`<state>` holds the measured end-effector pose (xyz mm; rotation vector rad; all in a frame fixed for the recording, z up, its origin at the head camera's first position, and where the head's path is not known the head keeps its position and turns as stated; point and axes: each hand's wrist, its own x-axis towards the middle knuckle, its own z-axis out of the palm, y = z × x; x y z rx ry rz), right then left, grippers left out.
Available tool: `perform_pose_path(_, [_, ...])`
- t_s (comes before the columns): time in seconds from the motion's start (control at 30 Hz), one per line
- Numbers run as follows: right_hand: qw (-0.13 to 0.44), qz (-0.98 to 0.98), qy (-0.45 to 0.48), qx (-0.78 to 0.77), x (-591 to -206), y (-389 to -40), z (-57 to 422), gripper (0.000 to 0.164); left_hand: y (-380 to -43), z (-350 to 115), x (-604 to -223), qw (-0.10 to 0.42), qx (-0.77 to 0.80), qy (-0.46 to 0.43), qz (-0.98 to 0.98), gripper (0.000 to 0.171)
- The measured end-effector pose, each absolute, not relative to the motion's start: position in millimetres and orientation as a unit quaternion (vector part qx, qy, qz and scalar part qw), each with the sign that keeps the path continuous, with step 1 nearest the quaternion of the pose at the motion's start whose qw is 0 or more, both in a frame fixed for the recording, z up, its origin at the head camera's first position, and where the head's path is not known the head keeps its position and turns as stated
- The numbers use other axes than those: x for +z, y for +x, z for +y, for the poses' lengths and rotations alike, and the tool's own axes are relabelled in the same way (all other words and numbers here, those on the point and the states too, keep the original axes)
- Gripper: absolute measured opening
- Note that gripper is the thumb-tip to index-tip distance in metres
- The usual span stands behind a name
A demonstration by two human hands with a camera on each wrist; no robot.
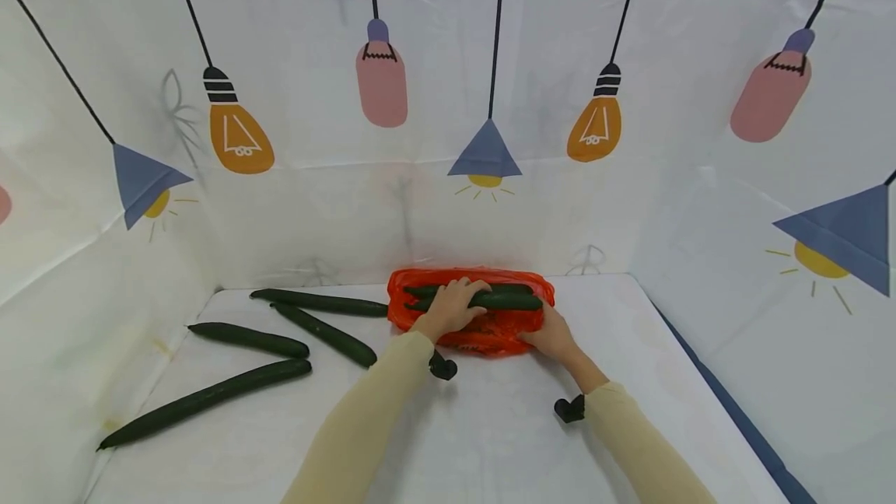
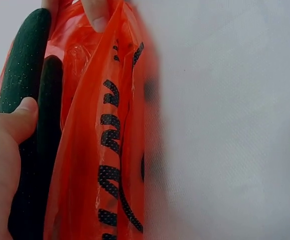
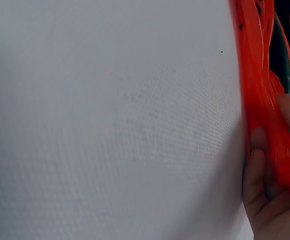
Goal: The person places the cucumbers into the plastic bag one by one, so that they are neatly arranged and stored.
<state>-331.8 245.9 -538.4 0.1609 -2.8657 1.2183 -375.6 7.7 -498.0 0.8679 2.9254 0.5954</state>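
Observation:
My left hand [image 1: 452, 308] grips a long dark green cucumber [image 1: 509, 301] over the opened red plastic bag [image 1: 483, 342]. In the left wrist view its thumb lies along that cucumber [image 2: 22, 65]. A second cucumber [image 2: 51, 85] lies beside it, within the bag's raised sides. At the bag's right end, my right hand [image 1: 554, 335] holds the bag's edge. The right wrist view shows the right hand [image 3: 274, 210] with thumb and fingers on either side of the bunched red plastic [image 3: 257, 65]. Black lettering runs down the bag's side in the left wrist view.
Several loose cucumbers lie left of the bag, one [image 1: 318, 302] reaching the bag's left end and another [image 1: 210, 401] nearest the front. The white table [image 1: 490, 442] is enclosed by white sheeting [image 1: 315, 216] printed with lamps at the back and sides.

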Motion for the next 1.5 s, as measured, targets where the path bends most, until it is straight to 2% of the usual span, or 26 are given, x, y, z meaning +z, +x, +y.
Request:
perform_pose_path(0.17, [0.009, -0.925, 0.034, 0.379, -536, -333, 243, 0.090, -378, 5, -496, 0.002, 0.184, 0.283, 0.941, 0.043])
perform_pose_path(0.3, [0.000, -0.925, 0.023, 0.379, -540, -325, 239, 0.097, -373, 1, -511, -0.010, 0.184, 0.283, 0.941, 0.043])
perform_pose_path(0.43, [0.003, -0.924, 0.021, 0.381, -544, -320, 239, 0.098, -371, -1, -523, -0.022, 0.190, 0.283, 0.940, 0.043])
perform_pose_path(0.9, [0.015, -0.920, 0.032, 0.390, -541, -321, 239, 0.098, -378, 1, -522, -0.051, 0.155, 0.291, 0.943, 0.042])
perform_pose_path(1.5, [0.004, -0.927, 0.018, 0.375, -540, -321, 239, 0.101, -384, -1, -528, -0.034, 0.186, 0.278, 0.942, 0.040])
